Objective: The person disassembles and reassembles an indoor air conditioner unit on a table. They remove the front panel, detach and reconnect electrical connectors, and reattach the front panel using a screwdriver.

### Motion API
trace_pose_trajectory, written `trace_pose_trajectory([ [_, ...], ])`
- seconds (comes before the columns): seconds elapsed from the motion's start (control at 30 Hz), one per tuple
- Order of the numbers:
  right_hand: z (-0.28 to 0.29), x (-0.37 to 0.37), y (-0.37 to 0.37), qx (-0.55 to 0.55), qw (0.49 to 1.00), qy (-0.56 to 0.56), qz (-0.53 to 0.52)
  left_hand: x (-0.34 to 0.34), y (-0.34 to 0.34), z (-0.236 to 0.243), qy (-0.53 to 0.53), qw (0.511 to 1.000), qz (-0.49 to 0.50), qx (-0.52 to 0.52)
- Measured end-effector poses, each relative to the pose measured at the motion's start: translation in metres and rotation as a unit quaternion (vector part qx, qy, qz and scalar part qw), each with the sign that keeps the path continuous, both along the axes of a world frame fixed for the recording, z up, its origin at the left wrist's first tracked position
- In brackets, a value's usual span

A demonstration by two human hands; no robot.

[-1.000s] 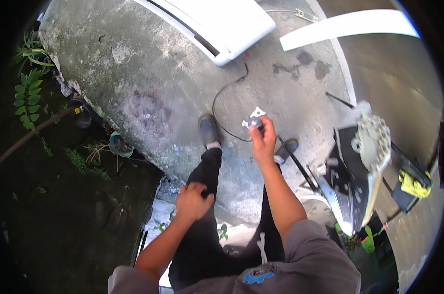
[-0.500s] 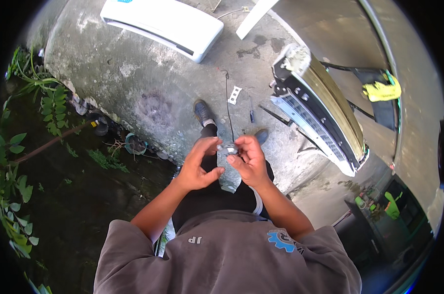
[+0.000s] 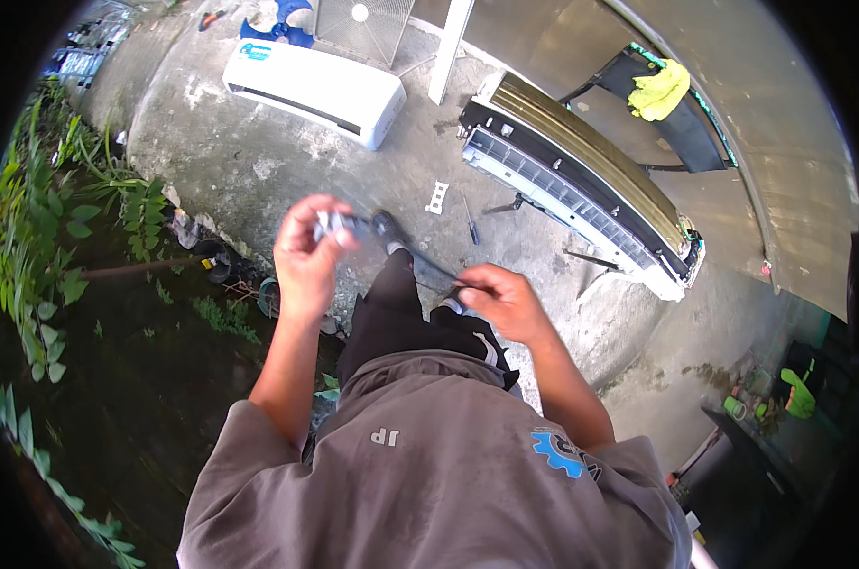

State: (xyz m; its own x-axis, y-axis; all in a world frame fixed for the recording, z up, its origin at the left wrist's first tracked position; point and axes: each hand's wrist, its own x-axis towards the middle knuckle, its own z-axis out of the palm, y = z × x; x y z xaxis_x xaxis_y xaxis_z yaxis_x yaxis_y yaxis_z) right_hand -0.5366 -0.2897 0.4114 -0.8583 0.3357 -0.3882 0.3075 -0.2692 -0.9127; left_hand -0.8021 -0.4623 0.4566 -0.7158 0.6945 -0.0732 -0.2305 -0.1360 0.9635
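My left hand [image 3: 308, 248] is raised and closed, with a small silvery-grey part [image 3: 339, 225] pinched between thumb and fingers; motion blurs it. From that part a dark cable [image 3: 434, 269] stretches across in front of my legs. Its other stretch is pinched by my right hand [image 3: 505, 299], held lower and to the right. Beyond my feet, a flat white bracket [image 3: 436, 197] with cut-outs lies on the concrete, beside a screwdriver [image 3: 473, 229].
An opened air conditioner indoor unit [image 3: 557, 194] stands at the right, its white front cover [image 3: 320, 92] far left. Behind are a blue fan blade [image 3: 279, 26] and a grille [image 3: 358, 36]. A yellow cloth [image 3: 659, 92] hangs on a black frame. Plants [image 3: 45, 228] border the left drop.
My hands have moved apart. The left went up and left with the silvery part, while the right slid rightward holding the cable, which is now stretched between them. The view has shifted.
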Motion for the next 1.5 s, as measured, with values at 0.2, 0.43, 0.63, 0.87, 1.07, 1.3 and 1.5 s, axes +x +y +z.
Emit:
trace_pose_trajectory([
  [0.2, 0.022, 0.120, 0.036, 0.023, 0.992, -0.089, -0.085, 0.004, 0.021, -0.019, -0.092, 0.987, 0.133, 0.004],
  [0.43, 0.025, 0.139, 0.069, 0.062, 0.964, -0.189, -0.175, 0.007, 0.054, -0.102, -0.292, 0.955, 0.051, -0.004],
  [0.63, 0.012, 0.083, 0.153, 0.112, 0.944, -0.249, -0.187, -0.020, 0.123, -0.191, -0.356, 0.934, 0.022, -0.040],
  [0.87, 0.001, 0.025, 0.261, 0.182, 0.916, -0.325, -0.150, -0.037, 0.216, -0.294, -0.320, 0.939, -0.027, -0.127],
  [1.07, -0.032, 0.003, 0.324, 0.152, 0.903, -0.385, -0.115, -0.016, 0.249, -0.342, -0.306, 0.942, -0.019, -0.138],
  [1.3, -0.059, -0.090, 0.344, 0.128, 0.930, -0.344, 0.009, -0.015, 0.254, -0.354, -0.196, 0.968, -0.019, -0.154],
  [1.5, -0.100, -0.223, 0.297, 0.103, 0.914, -0.310, 0.239, -0.019, 0.247, -0.341, -0.178, 0.977, 0.008, -0.119],
])
